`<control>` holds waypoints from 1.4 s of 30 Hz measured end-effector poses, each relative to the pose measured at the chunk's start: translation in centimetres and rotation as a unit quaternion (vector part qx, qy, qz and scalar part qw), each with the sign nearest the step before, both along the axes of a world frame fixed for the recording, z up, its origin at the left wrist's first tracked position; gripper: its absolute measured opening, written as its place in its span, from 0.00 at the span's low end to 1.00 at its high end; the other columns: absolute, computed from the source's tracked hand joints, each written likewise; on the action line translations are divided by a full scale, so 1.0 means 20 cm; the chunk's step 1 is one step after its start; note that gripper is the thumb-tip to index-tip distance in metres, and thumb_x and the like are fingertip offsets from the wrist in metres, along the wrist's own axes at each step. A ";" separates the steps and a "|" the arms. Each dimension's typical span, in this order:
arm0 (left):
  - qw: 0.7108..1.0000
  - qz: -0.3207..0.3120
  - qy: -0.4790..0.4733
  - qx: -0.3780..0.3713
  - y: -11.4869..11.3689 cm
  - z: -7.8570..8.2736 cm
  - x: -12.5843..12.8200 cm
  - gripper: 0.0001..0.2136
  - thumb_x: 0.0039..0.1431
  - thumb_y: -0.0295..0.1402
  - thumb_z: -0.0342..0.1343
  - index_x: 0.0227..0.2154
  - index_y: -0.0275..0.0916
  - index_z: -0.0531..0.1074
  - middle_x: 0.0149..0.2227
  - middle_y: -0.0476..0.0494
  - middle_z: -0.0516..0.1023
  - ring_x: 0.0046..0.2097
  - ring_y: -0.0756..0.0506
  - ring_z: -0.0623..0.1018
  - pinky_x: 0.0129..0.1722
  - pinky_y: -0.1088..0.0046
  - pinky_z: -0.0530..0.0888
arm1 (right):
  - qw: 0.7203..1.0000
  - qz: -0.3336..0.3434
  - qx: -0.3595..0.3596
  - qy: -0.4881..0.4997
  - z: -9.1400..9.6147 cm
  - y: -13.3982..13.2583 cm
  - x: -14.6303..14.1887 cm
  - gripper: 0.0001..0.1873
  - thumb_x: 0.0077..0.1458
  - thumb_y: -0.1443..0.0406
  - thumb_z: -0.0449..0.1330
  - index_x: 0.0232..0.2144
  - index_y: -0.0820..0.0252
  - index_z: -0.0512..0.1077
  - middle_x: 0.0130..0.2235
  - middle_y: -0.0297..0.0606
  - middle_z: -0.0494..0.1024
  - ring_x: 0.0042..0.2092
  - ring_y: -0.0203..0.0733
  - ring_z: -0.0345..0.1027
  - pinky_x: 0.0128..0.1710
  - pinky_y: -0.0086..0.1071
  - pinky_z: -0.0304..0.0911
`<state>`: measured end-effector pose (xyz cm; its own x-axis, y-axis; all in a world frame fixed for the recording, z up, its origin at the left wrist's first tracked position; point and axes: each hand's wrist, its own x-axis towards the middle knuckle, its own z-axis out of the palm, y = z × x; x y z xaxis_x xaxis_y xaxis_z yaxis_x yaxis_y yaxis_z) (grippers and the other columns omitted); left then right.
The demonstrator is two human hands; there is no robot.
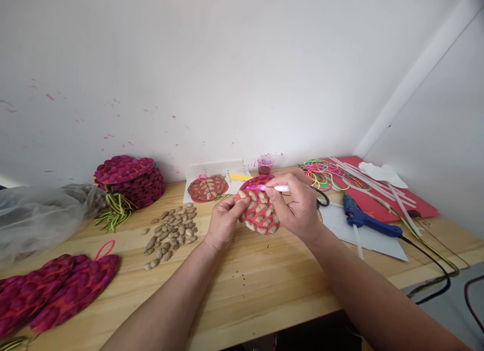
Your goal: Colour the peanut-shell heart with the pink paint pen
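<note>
My left hand (227, 217) grips the left edge of a round red piece with peanuts stuck on it (260, 217), tilted up above the table. Purple paint covers the peanuts along its top edge; the lower ones keep their natural tan colour. In my right hand (298, 205) is a white-handled paintbrush (280, 188), closed between thumb and fingers. Its purple-stained tip touches the upper part of the piece. Behind it, against the wall, stands a small clear cup of purple paint (265, 164).
Loose peanuts (174, 230) lie to the left. Stacked purple discs (130, 182) and finished-looking purple pieces (79, 290) sit beyond them, near a plastic bag (45, 215). At right are a blue glue gun (370, 222) with its cord, coloured cords (321, 172) and white glue sticks (372, 182).
</note>
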<state>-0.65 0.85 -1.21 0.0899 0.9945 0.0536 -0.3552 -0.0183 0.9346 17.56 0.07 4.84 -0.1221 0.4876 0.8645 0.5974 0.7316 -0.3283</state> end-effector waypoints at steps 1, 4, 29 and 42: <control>1.000 0.001 0.004 0.000 0.00 0.00 0.00 0.17 0.50 0.46 0.73 0.29 0.37 0.80 0.23 0.50 0.73 0.25 0.51 0.68 0.29 0.74 0.66 | 1.000 0.002 0.000 -0.003 0.00 0.00 0.00 0.01 0.64 0.64 0.62 0.37 0.52 0.75 0.35 0.36 0.82 0.42 0.46 0.74 0.44 0.44 0.67; 1.000 0.000 0.007 0.003 0.00 0.00 0.00 0.17 0.50 0.46 0.72 0.30 0.37 0.80 0.24 0.50 0.73 0.26 0.51 0.68 0.29 0.74 0.66 | 1.000 -0.004 0.005 -0.002 0.00 0.00 0.00 0.01 0.64 0.64 0.62 0.37 0.53 0.74 0.35 0.36 0.82 0.42 0.46 0.74 0.43 0.44 0.67; 0.997 0.004 -0.022 -0.077 0.01 0.01 0.00 0.20 0.39 0.43 0.78 0.32 0.35 0.83 0.29 0.45 0.79 0.26 0.53 0.69 0.25 0.78 0.66 | 0.964 0.018 -0.067 0.257 -0.01 0.10 0.05 0.13 0.63 0.53 0.64 0.37 0.55 0.72 0.29 0.31 0.74 0.29 0.35 0.66 0.31 0.33 0.64; 0.992 0.047 -0.045 -0.104 0.03 0.02 0.00 0.26 0.33 0.46 0.80 0.31 0.34 0.79 0.27 0.49 0.76 0.24 0.54 0.69 0.19 0.80 0.64 | 0.962 -0.018 -0.069 0.265 -0.07 0.20 0.12 0.15 0.64 0.50 0.62 0.37 0.54 0.70 0.31 0.31 0.73 0.32 0.36 0.66 0.32 0.31 0.64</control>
<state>-0.61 1.40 -0.83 -0.0004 0.9887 -0.1501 -0.4431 0.1344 0.8863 19.88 4.02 3.43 0.3372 0.5979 0.7272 0.3440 0.6408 -0.6864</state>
